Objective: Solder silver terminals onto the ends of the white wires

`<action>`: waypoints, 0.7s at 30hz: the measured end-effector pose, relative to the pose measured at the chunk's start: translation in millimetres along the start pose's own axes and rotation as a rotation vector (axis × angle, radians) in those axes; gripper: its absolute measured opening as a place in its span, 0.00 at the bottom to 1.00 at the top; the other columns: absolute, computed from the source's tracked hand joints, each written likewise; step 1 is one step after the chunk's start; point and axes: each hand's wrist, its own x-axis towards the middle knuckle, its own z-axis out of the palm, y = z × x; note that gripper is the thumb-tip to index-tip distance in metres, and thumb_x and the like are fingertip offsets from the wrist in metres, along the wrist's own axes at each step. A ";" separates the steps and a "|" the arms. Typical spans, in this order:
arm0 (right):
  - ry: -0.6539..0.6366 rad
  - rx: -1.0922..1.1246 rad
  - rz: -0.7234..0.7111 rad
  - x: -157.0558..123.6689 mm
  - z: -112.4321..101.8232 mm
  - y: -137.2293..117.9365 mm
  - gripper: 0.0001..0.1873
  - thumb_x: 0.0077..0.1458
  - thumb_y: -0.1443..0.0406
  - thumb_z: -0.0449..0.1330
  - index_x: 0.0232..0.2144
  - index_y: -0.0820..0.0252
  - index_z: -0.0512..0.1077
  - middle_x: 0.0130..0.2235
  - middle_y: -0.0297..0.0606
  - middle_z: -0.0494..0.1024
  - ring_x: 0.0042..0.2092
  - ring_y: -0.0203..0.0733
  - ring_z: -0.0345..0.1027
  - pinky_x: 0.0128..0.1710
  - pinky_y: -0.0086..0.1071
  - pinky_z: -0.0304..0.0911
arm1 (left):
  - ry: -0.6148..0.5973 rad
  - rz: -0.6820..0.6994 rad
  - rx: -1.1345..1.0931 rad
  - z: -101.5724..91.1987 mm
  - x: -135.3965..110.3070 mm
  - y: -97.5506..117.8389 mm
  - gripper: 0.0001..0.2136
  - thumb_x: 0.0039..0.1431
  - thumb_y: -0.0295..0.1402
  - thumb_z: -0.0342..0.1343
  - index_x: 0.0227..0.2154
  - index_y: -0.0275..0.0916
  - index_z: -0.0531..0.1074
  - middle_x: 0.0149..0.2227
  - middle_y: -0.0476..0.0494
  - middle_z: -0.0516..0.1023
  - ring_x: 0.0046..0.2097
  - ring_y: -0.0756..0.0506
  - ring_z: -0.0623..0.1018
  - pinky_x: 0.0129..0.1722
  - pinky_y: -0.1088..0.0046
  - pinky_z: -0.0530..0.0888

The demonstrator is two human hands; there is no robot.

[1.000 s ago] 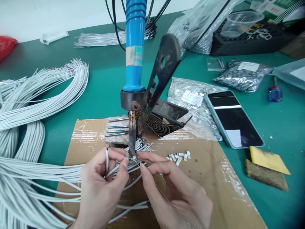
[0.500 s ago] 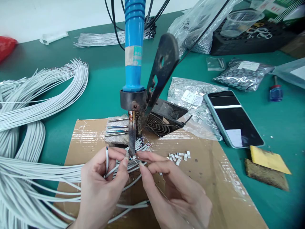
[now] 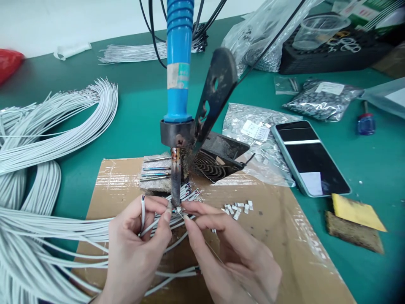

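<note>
A blue-handled soldering iron point(image 3: 179, 63) stands upright in a dark metal stand point(image 3: 215, 105), its tip pointing down at a taped cardboard sheet point(image 3: 278, 236). My left hand point(image 3: 136, 249) pinches a thin white wire point(image 3: 142, 213) and holds its end right under the tip. My right hand point(image 3: 228, 253) pinches a fine strand of solder wire point(image 3: 182, 216) and touches it to the same spot. Both hands meet just below the iron's tip. Small white connector pieces point(image 3: 238, 208) lie on the cardboard to the right of my fingers.
Big bundles of white wires point(image 3: 38, 139) fill the left of the green table. A phone point(image 3: 308, 156) lies at the right, beside bags of small parts point(image 3: 253, 131), a yellow sponge point(image 3: 356, 213) and a blue screwdriver point(image 3: 365, 122). A black tray point(image 3: 332, 50) sits far right.
Almost nothing differs. My right fingertips have crept very slightly toward the iron's tip; the left hand and the wire stay put.
</note>
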 end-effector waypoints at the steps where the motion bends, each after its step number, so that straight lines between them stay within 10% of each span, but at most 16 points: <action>1: 0.001 -0.001 0.000 0.0 0.1 0.0 0.09 0.60 0.72 0.66 0.31 0.52 0.75 0.42 0.28 0.87 0.41 0.32 0.83 0.46 0.19 0.75 | 0.000 0.004 0.003 0.0 0.3 -0.2 0.10 0.58 0.20 0.63 0.29 0.43 0.79 0.34 0.53 0.86 0.32 0.53 0.84 0.33 0.86 0.78; 21: 0.017 -0.014 -0.009 2.2 -0.8 0.0 0.09 0.58 0.73 0.68 0.30 0.53 0.77 0.39 0.33 0.88 0.37 0.37 0.84 0.42 0.26 0.78 | 0.148 -0.057 0.032 16.0 13.9 21.5 0.08 0.49 0.35 0.72 0.27 0.38 0.80 0.30 0.42 0.85 0.27 0.45 0.80 0.24 0.74 0.76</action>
